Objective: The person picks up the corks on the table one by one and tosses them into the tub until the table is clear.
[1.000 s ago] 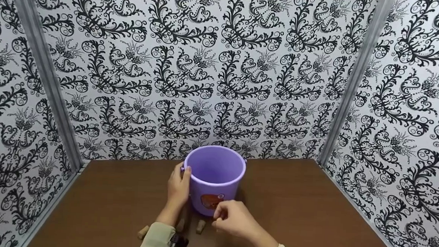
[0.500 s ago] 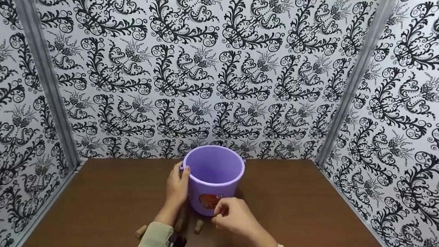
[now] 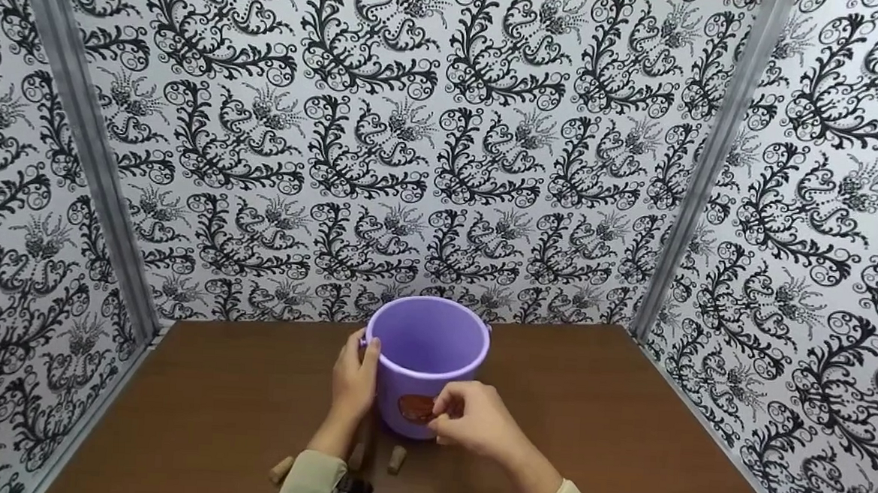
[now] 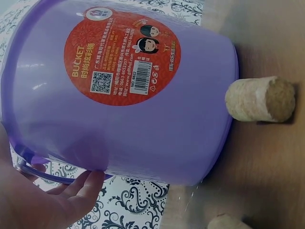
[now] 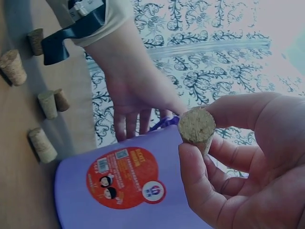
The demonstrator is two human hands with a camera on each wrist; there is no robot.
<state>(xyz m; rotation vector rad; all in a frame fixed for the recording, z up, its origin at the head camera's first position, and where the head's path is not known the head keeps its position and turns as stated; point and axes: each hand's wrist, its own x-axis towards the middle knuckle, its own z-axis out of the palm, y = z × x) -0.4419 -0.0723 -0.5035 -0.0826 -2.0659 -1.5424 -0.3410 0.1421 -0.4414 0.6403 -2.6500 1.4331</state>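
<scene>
A purple plastic bucket (image 3: 400, 386) stands upright on the table, its mouth facing up and a red label (image 5: 123, 177) on its side. My left hand (image 3: 354, 381) grips the bucket's left side, thumb at the rim, beside the handle (image 4: 52, 177). In front of the bucket, my right hand (image 3: 481, 423) pinches a tapered cork stopper (image 5: 197, 126) between thumb and fingers. That stopper is hard to make out in the head view. A loose cork stopper (image 4: 260, 99) lies on the table by the bucket's base.
Several more cork stoppers (image 5: 43, 144) lie about the brown table (image 3: 624, 436), one cork (image 3: 281, 470) left of the left sleeve. A dark strap (image 5: 71, 36) hangs from the left wrist. Patterned walls (image 3: 383, 161) enclose the table's back and sides.
My right hand has risen slightly against the bucket's front. My left hand keeps its grip on the bucket. The head view has tilted a little.
</scene>
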